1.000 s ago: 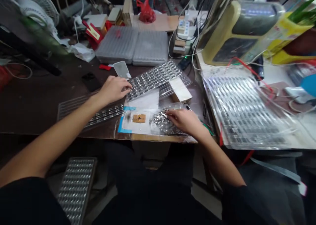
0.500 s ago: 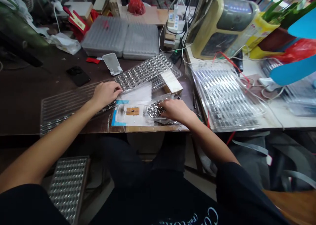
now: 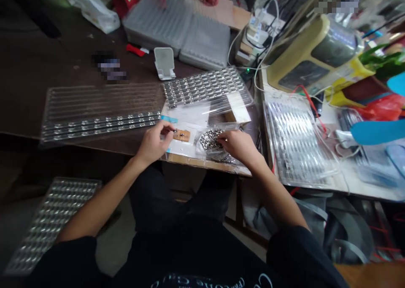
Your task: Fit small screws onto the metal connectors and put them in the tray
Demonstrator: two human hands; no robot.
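At the centre of the frame, on a dark brown worktop (image 3: 76, 66), the left hand (image 3: 152, 144) reaches the left end of a small, flat, orange-brown block (image 3: 184, 136), its thumb and fingers bent to a narrow gap; whether they grip a part cannot be told. Right of centre, the right hand (image 3: 238, 145) lowers its bunched fingertips onto a heap of small, shiny, silver metal parts (image 3: 209, 139) in clear plastic; whether it holds one is hidden. The block lies just left of the heap. Left of centre, a long, clear, ribbed plastic tray (image 3: 104, 100) bears rows of silver pieces along its near edge; above centre, a second clear tray with many silver rows (image 3: 202, 86) lies tilted, below and to the right of an upright white plastic stand (image 3: 164, 62). Further clear trays (image 3: 294, 140) lie stacked at right.
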